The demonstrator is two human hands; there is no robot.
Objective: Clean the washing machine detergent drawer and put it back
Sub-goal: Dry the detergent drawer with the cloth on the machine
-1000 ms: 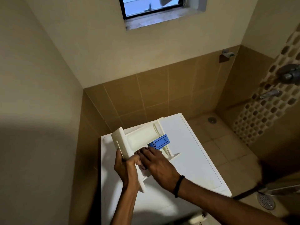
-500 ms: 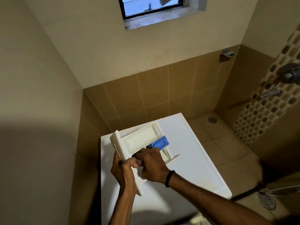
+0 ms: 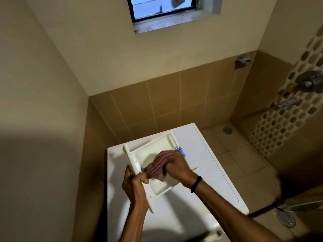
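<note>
The white detergent drawer [image 3: 150, 151] is held above the white washing machine top [image 3: 206, 168], its open compartments facing me. My left hand [image 3: 134, 186] grips its front panel at the lower left. My right hand [image 3: 176, 166] presses a red-and-white striped cloth [image 3: 159, 166] into the drawer's middle compartment. The drawer's blue insert [image 3: 180, 151] peeks out just beyond my right knuckles, mostly hidden. A black band circles my right wrist.
The machine stands in a corner between a beige wall at left and brown wall tiles [image 3: 157, 105] behind. To the right lie a tiled floor with a drain [image 3: 285, 218], a hose, and wall taps [image 3: 311, 82]. A window [image 3: 162, 6] is above.
My right hand has turned and slid deeper into the drawer, and the striped cloth now shows under it. The blue insert has become mostly covered. My left hand keeps its hold.
</note>
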